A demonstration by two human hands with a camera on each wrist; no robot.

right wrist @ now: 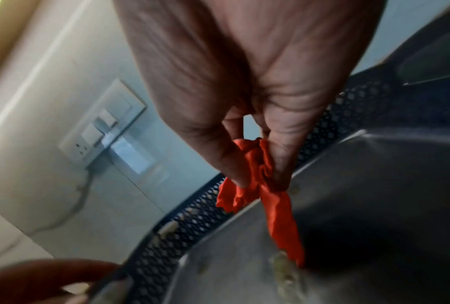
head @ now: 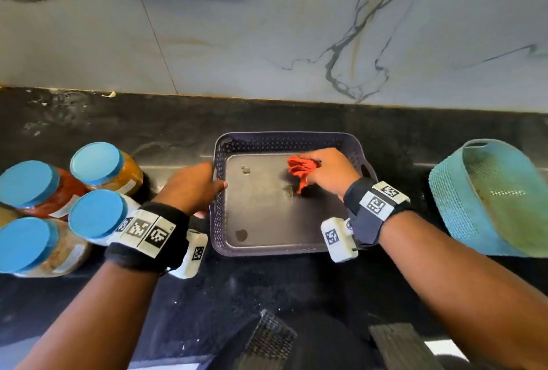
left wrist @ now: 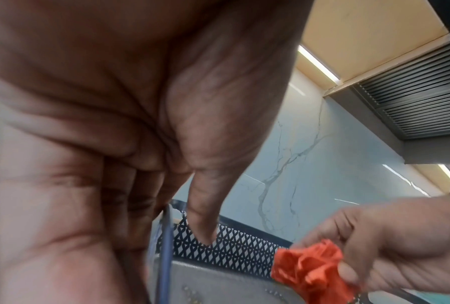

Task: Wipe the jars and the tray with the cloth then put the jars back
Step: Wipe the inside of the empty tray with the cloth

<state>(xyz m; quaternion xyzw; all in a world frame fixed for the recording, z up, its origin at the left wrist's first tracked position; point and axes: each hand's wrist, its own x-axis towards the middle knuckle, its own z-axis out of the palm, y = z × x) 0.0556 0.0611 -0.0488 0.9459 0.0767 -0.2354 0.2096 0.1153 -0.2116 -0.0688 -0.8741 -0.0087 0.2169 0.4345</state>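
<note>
A dark purple tray (head: 281, 141) with perforated walls sits on the black counter, its floor holding a few smudges. My left hand (head: 198, 186) grips the tray's left wall (left wrist: 166, 236), thumb (left wrist: 203, 226) inside and fingers outside. My right hand (head: 329, 171) pinches a crumpled orange-red cloth (head: 301, 171) over the tray's right half; a tail of the cloth (right wrist: 278, 216) hangs down to the floor near a smudge. Several blue-lidded jars (head: 96, 214) stand grouped on the counter at the left, outside the tray.
A teal mesh basket (head: 489, 200) lies tilted on the counter at the right. A marble-patterned wall (head: 267, 28) rises behind the tray, with a switch plate (right wrist: 101, 125) on it. Dark objects sit at the counter's front edge (head: 269, 337).
</note>
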